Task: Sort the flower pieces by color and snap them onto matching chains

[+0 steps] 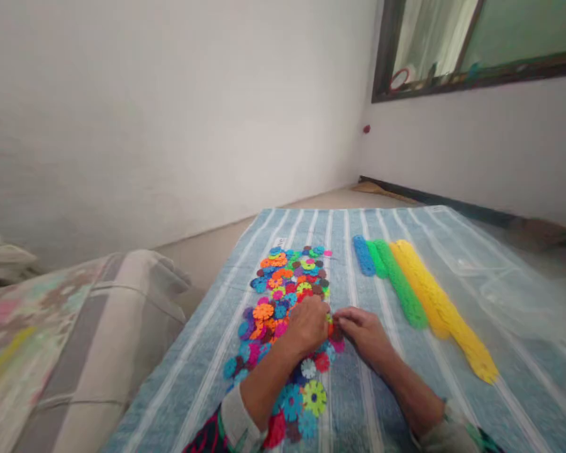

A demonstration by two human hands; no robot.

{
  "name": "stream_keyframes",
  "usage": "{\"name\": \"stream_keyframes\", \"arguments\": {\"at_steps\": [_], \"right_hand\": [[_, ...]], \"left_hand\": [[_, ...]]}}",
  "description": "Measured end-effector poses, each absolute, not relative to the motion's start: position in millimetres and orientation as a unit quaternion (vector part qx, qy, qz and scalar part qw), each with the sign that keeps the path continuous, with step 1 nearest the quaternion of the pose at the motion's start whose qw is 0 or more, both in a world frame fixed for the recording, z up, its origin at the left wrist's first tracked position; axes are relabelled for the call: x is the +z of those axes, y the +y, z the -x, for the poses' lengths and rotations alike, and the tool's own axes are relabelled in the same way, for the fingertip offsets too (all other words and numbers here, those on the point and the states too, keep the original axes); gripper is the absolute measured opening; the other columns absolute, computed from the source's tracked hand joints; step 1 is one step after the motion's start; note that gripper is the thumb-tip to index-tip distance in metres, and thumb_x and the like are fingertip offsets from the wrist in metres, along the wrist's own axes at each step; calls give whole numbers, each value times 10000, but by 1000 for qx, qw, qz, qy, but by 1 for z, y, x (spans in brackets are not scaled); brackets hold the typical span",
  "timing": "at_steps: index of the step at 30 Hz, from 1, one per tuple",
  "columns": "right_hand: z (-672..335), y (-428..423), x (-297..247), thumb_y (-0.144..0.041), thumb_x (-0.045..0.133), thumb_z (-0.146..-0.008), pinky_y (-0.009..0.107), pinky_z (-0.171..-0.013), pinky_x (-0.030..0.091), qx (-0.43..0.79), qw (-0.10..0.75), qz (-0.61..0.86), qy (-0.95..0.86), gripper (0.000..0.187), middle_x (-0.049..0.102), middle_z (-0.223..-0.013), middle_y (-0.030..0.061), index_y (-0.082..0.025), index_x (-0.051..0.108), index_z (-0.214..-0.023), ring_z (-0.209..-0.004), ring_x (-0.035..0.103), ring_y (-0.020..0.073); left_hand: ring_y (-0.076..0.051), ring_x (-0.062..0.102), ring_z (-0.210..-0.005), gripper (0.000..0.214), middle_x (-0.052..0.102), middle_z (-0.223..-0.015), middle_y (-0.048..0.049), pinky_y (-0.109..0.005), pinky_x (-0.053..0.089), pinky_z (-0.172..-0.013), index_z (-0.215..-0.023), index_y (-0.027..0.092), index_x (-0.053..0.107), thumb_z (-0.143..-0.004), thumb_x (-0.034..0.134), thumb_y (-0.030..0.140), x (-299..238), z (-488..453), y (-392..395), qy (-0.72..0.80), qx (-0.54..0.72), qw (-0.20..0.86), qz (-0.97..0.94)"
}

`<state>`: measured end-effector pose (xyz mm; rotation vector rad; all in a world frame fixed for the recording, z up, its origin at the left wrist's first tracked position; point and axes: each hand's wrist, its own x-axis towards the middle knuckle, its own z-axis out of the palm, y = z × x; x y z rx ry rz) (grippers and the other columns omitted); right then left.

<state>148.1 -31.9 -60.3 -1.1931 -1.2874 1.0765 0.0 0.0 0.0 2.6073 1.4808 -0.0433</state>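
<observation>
A long heap of mixed plastic snowflake discs [263,311] in orange, blue, pink, brown and other colours lies along the middle of the striped cloth. Over its right edge is my left hand [309,324], fingers curled and closed; whatever it grips is hidden behind the knuckles. Just beside it my right hand [365,333] pinches thumb and fingers together, its tips meeting near a brown disc [336,333]. From this view I cannot make out whether that disc is held or lies under the fingers. The two hands' fingertips almost meet.
To the right lie neat stacked rows of discs: a blue row [364,257], a green row [400,286] and a yellow row [446,308]. A clear plastic bag [514,302] rests at the cloth's right side. A covered bed or seat [136,314] stands left.
</observation>
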Motion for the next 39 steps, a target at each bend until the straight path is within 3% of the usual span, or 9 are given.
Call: {"name": "stream_keyframes", "arguments": {"at_steps": [14, 19, 23, 39], "right_hand": [[-146, -30, -65, -277, 626, -704, 252, -608, 459, 503, 539, 467, -488, 181, 672, -695, 23, -141, 713, -785, -622, 586, 135], [-145, -29, -66, -276, 623, -704, 249, -599, 459, 504, 541, 465, -487, 172, 668, -683, 15, -147, 710, -776, -612, 587, 134], [-145, -31, -61, -259, 602, -708, 253, -595, 471, 500, 535, 469, -494, 155, 665, -670, 10, -155, 704, -763, -603, 596, 140], [-143, -32, -59, -268, 611, -693, 232, -504, 441, 528, 540, 459, -469, 151, 617, -557, -18, -147, 685, -747, -494, 563, 118]], "left_hand": [[-199, 577, -959, 316, 645, -1002, -58, -283, 442, -827, -964, 204, 630, -683, 514, 120, 6, 26, 13, 430, 1, 165, -888], [-222, 587, -917, 192, 645, -925, -83, -314, 450, -794, -891, 186, 641, -765, 500, 219, 6, 15, 11, 443, -15, 106, -890], [-253, 586, -927, 212, 635, -930, -117, -345, 457, -785, -878, 164, 656, -775, 523, 293, 5, 3, 5, 465, -33, 54, -883], [-272, 597, -906, 217, 630, -919, -127, -374, 469, -734, -916, 159, 629, -775, 468, 198, 1, -2, -3, 471, -41, 12, -881]]}}
